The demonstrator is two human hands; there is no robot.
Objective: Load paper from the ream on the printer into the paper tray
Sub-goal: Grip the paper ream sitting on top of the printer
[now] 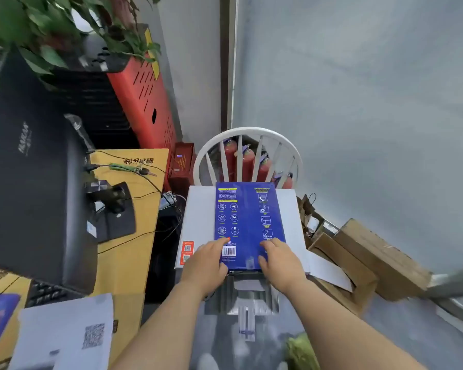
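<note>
Blue ream point(247, 222) lies flat on top of the white printer point(198, 209), long side running away from the person, barcode end nearest them. Still wrapped as far as I can see, w/ small icons & text printed on the top face.

Both hands are on the near end of the ream. Left hand point(207, 263) lies palm-down on the near-left corner, fingers point(219, 244) spread a bit & resting flat on the wrapper just beside the barcode. Right hand point(280, 260) sits on the near-right corner, fingers point(267, 245) lightly curled over the top surface, thumb side down along the edge. Neither hand is closed round the ream; whether they press or merely rest, can't tell.

Paper tray point(247, 297) sticks out below the printer's front, towards the person, between the two forearms; grey, w/ a clear extension piece at its near end. Blurry, so can't tell what's in it.

Behind the printer: white chair point(247, 134) w/ spindle back, red fire extinguishers point(247, 161) behind that. To the left, a yellow bench point(134, 209) w/ cables and a black monitor point(30, 182). Loose printed sheet point(64, 335) w/ a QR code at lower left. Cardboard boxes point(372, 257) on the right, near the printer.
</note>
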